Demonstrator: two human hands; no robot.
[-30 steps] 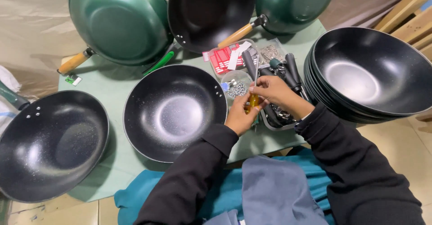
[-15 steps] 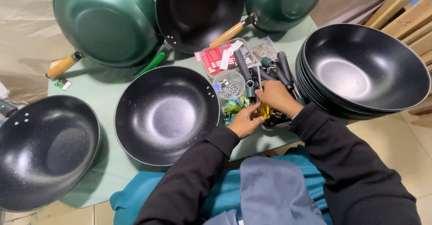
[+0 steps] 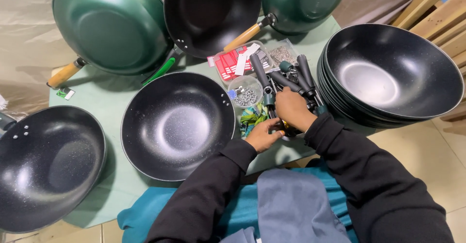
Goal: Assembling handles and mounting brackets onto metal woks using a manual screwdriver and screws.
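Since the earlier frame both hands have drawn closer together over the pile of handles [image 3: 286,80], just right of the handleless black pan [image 3: 177,124] in the middle of the table. The right hand [image 3: 292,108] lies on top of the pile, fingers curled down into it; what they pinch is hidden. The left hand [image 3: 263,134] closes thumb and fingers on a small yellowish piece [image 3: 283,124] at the pile's near edge, too covered to make out.

The handles are dark grey, slim and rounded, some with green ends. They lie bundled, long axes running from the hands up and away, fanning slightly toward the far side of the table.

The table [image 3: 97,102] is covered in pale green. Right of the middle pan, beyond the pile, stands a stack of black pans [image 3: 388,73]; behind it lean green-backed pans with wooden handles [image 3: 111,24]. The floor is pale tile, with wooden slats at the far right.
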